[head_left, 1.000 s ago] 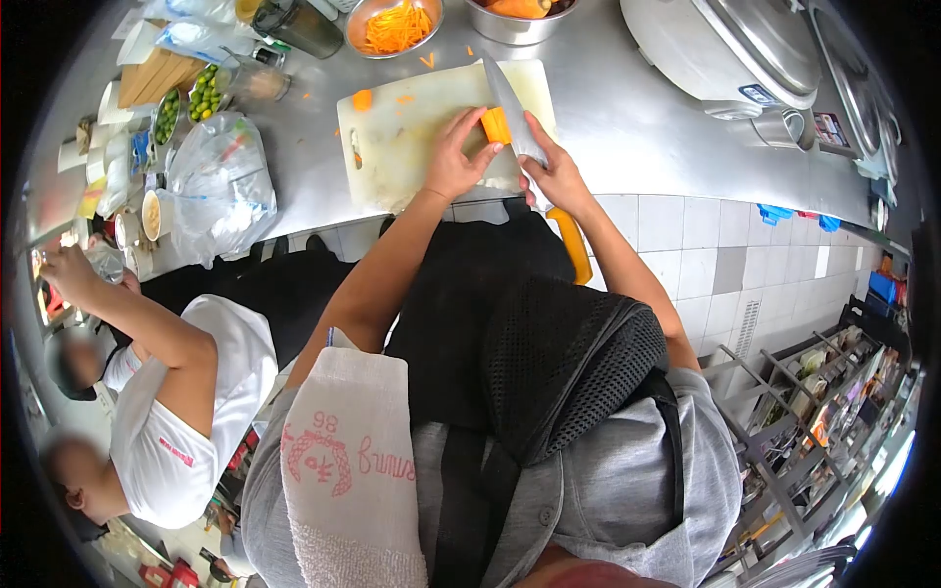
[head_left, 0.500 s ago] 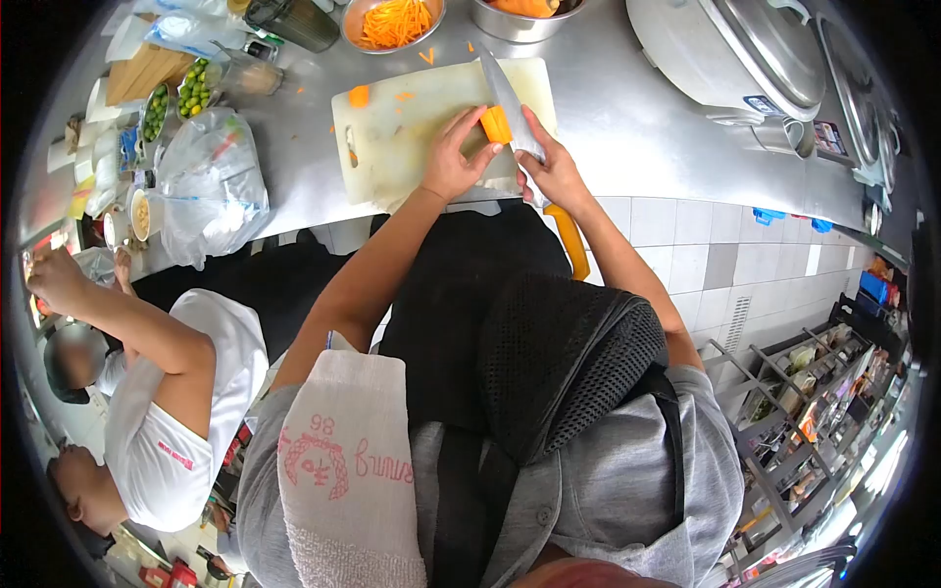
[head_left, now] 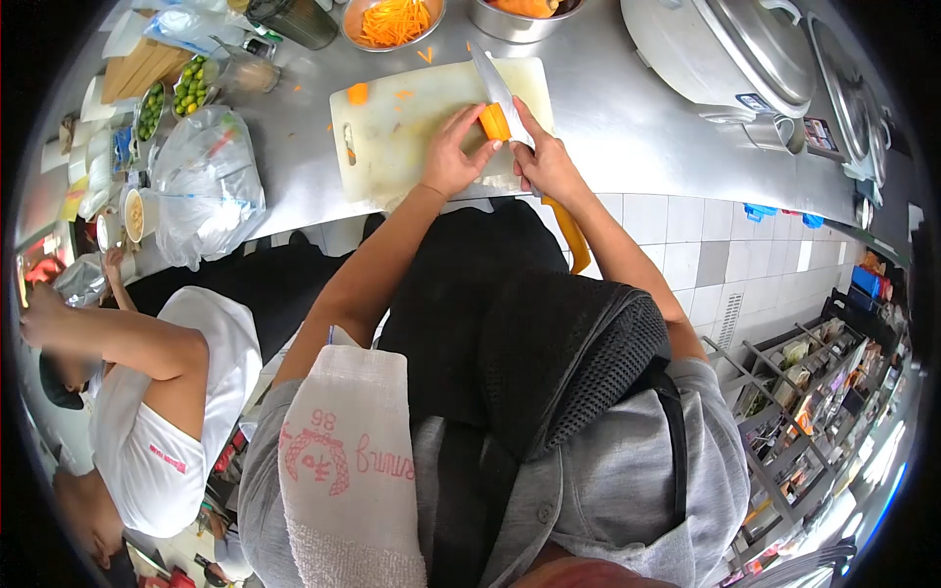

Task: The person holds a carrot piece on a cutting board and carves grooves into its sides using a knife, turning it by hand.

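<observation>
My left hand (head_left: 457, 155) grips a block of carrot (head_left: 494, 122) between thumb and fingers, over the right half of the white cutting board (head_left: 382, 142). My right hand (head_left: 545, 157) is closed around a kitchen knife (head_left: 497, 80), its index finger along the blade; the yellow-orange handle end (head_left: 569, 235) sticks out below toward my body. The blade lies just right of the carrot block, its tip pointing away from me. Whether the edge touches the carrot I cannot tell. A smaller carrot piece (head_left: 358, 93) lies at the board's upper left, with a few thin scraps near it.
At the back stand a bowl of carrot strips (head_left: 392, 22) and a metal bowl with carrots (head_left: 526, 20). A large lidded pot (head_left: 676, 59) is at right. Left are a plastic bag (head_left: 206, 181) and green limes (head_left: 191, 88). A co-worker in white (head_left: 172, 412) stands at left.
The knife has shifted slightly, its tip a little further left. The co-worker's raised arm has moved down and left. My left hand still holds the carrot block in nearly the same place.
</observation>
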`<state>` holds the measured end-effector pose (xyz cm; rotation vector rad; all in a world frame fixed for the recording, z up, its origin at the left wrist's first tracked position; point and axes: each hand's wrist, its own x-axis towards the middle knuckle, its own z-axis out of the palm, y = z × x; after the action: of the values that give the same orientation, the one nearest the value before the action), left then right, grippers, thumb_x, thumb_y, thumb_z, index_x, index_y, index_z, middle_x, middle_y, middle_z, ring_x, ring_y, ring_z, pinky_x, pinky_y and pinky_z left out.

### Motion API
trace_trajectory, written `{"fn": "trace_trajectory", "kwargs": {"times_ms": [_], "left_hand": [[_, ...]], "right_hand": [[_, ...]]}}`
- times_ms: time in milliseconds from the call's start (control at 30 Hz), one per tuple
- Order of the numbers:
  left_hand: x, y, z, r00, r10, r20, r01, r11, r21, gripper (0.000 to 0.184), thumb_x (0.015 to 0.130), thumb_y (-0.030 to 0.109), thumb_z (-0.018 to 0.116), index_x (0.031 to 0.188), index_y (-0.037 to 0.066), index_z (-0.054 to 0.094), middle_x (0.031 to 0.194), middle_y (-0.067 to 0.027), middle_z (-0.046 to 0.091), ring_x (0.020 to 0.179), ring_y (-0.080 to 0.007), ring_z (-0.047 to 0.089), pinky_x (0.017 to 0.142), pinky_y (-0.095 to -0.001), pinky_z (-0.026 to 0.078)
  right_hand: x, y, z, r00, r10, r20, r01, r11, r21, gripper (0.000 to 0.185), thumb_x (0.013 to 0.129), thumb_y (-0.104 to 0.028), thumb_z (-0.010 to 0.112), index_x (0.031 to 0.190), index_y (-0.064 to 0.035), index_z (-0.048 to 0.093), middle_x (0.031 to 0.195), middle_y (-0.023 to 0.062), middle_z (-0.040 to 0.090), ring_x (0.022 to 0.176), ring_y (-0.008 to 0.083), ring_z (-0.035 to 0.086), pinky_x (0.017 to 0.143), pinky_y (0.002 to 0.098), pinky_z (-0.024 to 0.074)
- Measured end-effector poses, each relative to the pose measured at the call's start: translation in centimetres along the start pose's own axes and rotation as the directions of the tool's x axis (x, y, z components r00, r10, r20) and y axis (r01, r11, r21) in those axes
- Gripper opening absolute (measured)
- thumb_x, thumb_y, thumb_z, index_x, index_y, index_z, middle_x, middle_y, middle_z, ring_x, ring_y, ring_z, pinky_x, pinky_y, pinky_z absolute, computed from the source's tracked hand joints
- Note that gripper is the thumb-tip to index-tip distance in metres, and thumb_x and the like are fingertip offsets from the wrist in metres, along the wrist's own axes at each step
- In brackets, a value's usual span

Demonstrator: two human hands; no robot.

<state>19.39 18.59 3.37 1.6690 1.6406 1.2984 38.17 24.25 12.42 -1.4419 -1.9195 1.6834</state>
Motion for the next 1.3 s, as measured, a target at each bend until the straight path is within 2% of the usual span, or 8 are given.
{"fn": "trace_trajectory", "kwargs": {"times_ms": [233, 300, 500, 700, 767, 867, 933, 1300], "left_hand": [[0.2, 0.1, 0.4, 0.998, 0.058, -0.032, -0.058, 0.998, 0.016, 0.064, 0.086, 0.027, 0.085, 0.140, 0.002, 0.061, 0.136, -0.0201, 0.066, 0.126, -0.0372, 0.063, 0.108, -0.0448, 0.050], [0.3, 0.4, 0.2, 0.995, 0.083, -0.061, -0.081, 0.996, 0.027, 0.063, 0.085, 0.017, 0.086, 0.139, 0.000, 0.061, 0.132, -0.0183, 0.067, 0.114, -0.0296, 0.068, 0.102, -0.0407, 0.053], [0.2, 0.8, 0.3, 0.994, 0.081, -0.078, -0.076, 0.995, 0.067, 0.064, 0.083, 0.017, 0.087, 0.139, 0.002, 0.061, 0.130, -0.0168, 0.067, 0.111, -0.0283, 0.068, 0.100, -0.0399, 0.053], [0.1, 0.6, 0.5, 0.996, 0.051, -0.078, -0.048, 0.998, 0.039, 0.064, 0.085, 0.025, 0.086, 0.139, 0.003, 0.060, 0.133, -0.0176, 0.065, 0.113, -0.0322, 0.068, 0.102, -0.0427, 0.053], [0.1, 0.5, 0.5, 0.996, 0.052, -0.073, -0.051, 0.999, 0.020, 0.064, 0.085, 0.025, 0.086, 0.139, 0.003, 0.060, 0.133, -0.0177, 0.065, 0.113, -0.0322, 0.068, 0.102, -0.0426, 0.053], [0.2, 0.9, 0.3, 0.996, 0.051, -0.067, -0.049, 0.998, 0.034, 0.064, 0.085, 0.025, 0.086, 0.138, 0.003, 0.060, 0.133, -0.0180, 0.066, 0.114, -0.0327, 0.067, 0.102, -0.0429, 0.053], [0.2, 0.8, 0.3, 0.992, 0.099, -0.072, -0.094, 0.993, 0.073, 0.065, 0.085, 0.018, 0.086, 0.142, 0.002, 0.059, 0.131, -0.0166, 0.067, 0.110, -0.0280, 0.068, 0.100, -0.0402, 0.053], [0.2, 0.8, -0.2, 0.995, 0.087, -0.056, -0.081, 0.991, 0.103, 0.065, 0.084, 0.018, 0.087, 0.141, 0.000, 0.060, 0.134, -0.0188, 0.067, 0.113, -0.0300, 0.069, 0.102, -0.0414, 0.053]], "right_hand": [[-0.2, -0.1, 0.6, 0.999, -0.001, -0.042, -0.001, 0.999, -0.043, 0.076, 0.102, -0.006, 0.054, 0.169, -0.0263, 0.025, 0.067, 0.0069, 0.063, 0.049, 0.0150, 0.060, 0.056, 0.0348, 0.0563], [0.3, -0.1, -0.3, 1.000, -0.020, -0.002, 0.020, 0.999, -0.046, 0.076, 0.102, -0.006, 0.054, 0.169, -0.0239, 0.025, 0.069, 0.0095, 0.065, 0.050, 0.0173, 0.063, 0.058, 0.0361, 0.0575], [0.1, -0.6, -1.4, 0.998, -0.027, 0.065, 0.033, 0.996, -0.085, 0.076, 0.102, -0.006, 0.053, 0.169, -0.0264, 0.024, 0.069, 0.0082, 0.065, 0.050, 0.0161, 0.062, 0.058, 0.0347, 0.0571], [-1.8, 1.0, 0.0, 0.998, -0.054, -0.040, 0.051, 0.996, -0.072, 0.074, 0.104, -0.007, 0.052, 0.169, -0.0278, 0.023, 0.069, 0.0083, 0.064, 0.049, 0.0166, 0.061, 0.052, 0.0359, 0.0555], [-2.5, 0.7, 0.0, 0.997, -0.050, -0.056, 0.044, 0.994, -0.098, 0.077, 0.099, -0.002, 0.052, 0.168, -0.0239, 0.025, 0.070, 0.0171, 0.069, 0.049, 0.0249, 0.066, 0.059, 0.0417, 0.0583], [-2.9, 0.9, -0.2, 0.998, -0.036, -0.048, 0.031, 0.993, -0.112, 0.077, 0.100, -0.002, 0.053, 0.168, -0.0254, 0.025, 0.073, 0.0176, 0.070, 0.050, 0.0240, 0.066, 0.058, 0.0416, 0.0580], [-3.2, 1.4, -0.3, 0.998, -0.035, -0.044, 0.030, 0.995, -0.094, 0.077, 0.101, -0.003, 0.053, 0.169, -0.0261, 0.025, 0.073, 0.0163, 0.070, 0.050, 0.0226, 0.065, 0.057, 0.0407, 0.0578], [-1.6, 2.0, -1.5, 0.995, 0.027, 0.092, -0.041, 0.989, 0.145, 0.075, 0.103, -0.005, 0.055, 0.169, -0.0268, 0.026, 0.072, 0.0080, 0.066, 0.050, 0.0153, 0.061, 0.055, 0.0327, 0.0563]]}}
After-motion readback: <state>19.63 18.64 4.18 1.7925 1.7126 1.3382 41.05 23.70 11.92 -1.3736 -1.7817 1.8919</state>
